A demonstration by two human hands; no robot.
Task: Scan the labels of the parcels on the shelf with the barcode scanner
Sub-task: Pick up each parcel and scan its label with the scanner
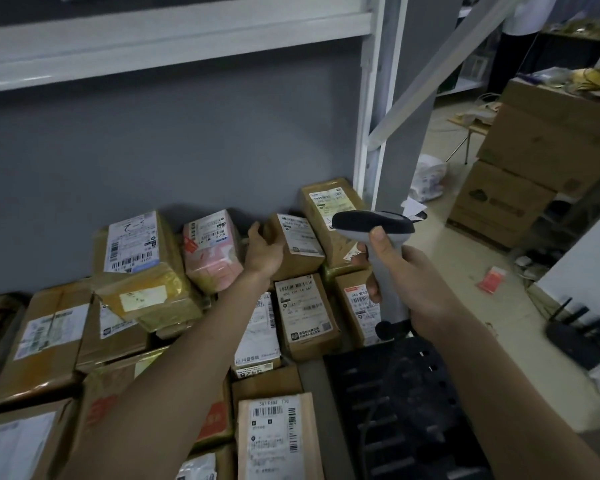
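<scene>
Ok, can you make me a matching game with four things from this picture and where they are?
Things:
1. scanner
2. pink parcel
3. left hand
4. router

Places:
A. on the floor, far right
B. at the side of a brown parcel near the wall
C. gripped in the right hand
D. leaning between brown boxes at the back of the shelf

Pairs: 1-C, 2-D, 3-B, 4-A

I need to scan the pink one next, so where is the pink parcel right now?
In the head view the pink parcel stands in the shelf's back row, left of centre, between the brown parcel marked 2 and the left hand.
</scene>
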